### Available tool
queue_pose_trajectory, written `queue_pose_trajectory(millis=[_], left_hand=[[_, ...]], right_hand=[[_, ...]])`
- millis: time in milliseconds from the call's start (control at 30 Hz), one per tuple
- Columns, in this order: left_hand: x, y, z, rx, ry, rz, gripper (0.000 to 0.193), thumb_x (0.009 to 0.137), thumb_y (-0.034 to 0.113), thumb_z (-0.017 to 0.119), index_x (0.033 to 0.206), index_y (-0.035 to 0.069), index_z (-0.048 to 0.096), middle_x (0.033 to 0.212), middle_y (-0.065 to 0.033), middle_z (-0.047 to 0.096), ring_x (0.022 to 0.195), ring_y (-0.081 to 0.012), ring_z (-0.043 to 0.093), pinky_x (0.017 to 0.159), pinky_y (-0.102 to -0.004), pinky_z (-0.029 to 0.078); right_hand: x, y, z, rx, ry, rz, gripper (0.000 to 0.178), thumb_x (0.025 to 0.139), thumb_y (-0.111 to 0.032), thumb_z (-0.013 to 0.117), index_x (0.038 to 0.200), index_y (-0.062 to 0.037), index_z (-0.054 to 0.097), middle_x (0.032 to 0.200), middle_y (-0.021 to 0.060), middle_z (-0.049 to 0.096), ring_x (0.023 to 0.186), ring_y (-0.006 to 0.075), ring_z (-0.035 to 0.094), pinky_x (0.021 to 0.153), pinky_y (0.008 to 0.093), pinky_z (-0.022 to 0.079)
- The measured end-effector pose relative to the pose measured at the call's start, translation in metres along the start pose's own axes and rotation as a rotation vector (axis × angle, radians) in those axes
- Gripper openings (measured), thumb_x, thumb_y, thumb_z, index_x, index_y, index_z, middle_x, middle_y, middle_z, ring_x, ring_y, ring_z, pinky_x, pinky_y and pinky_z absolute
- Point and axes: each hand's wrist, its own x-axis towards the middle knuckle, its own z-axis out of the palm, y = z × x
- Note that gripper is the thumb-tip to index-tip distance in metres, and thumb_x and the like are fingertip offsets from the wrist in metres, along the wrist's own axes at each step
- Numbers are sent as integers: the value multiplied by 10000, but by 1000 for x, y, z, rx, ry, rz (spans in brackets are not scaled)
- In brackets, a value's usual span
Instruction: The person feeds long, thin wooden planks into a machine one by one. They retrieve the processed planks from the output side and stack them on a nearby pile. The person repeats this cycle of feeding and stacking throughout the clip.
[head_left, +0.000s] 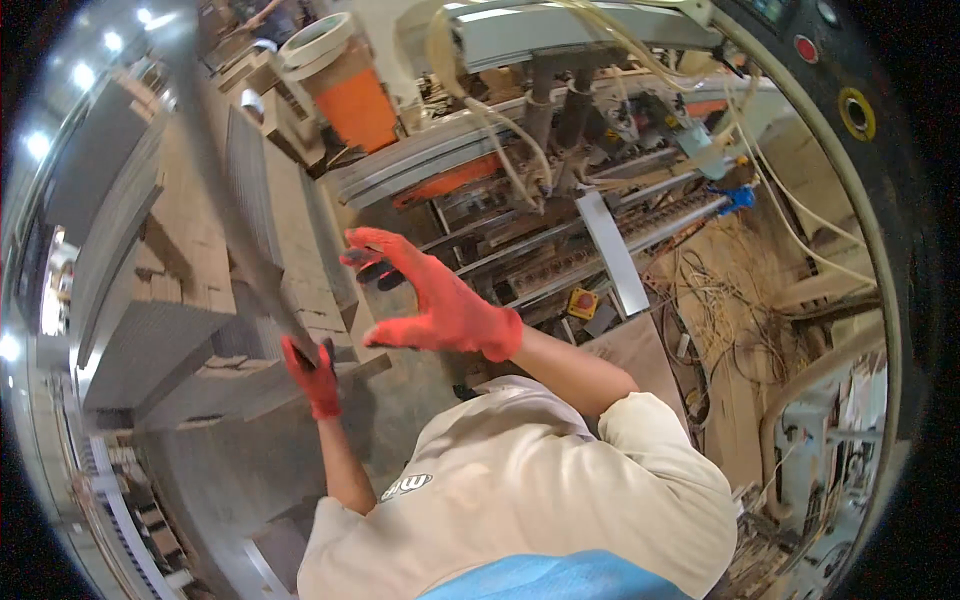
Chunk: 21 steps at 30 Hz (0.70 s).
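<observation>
My left hand (314, 380), in a red work glove with dark fingertips, is closed on the near end of a long, narrow board (222, 175). The board reaches up and away past the stacks, and its far part is blurred. My right hand (440, 305), gloved the same way, is raised in front of my chest. Its fingers and thumb are spread apart with nothing between them. Beside the held board, on the left, stand tall stacks of flat grey-brown panels (195, 245).
Ahead to the right is a machine with metal rails (560, 235), loose hoses (515, 125) and a pale bar (612, 250). A red stop button on a yellow box (583, 303) sits near my right forearm. An orange bin (358, 108) stands farther back. A dark control panel (850, 60) edges the right.
</observation>
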Motion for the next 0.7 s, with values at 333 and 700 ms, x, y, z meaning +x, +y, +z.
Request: queue_pose_trajectory(millis=[333,700], left_hand=[[-23,28,14,544,-576,414,584,637,184,863,1162,106,622,1048,-135,643,1035,-379,630,912,-488,487],[67,40,97,614,-849,359,563,733,485,904,1100,124,675,944,-127,749,882,-374,728,728,-487,557]], right_hand=[[-153,99,-36,88,1068,507,277,1056,-252,688,1129,15,671,1030,33,691,882,116,638,755,300,521],[-193,93,-155,-1193,749,666,447,918,-384,760,1253,-108,653,1106,115,689,980,292,686,809,452,524]])
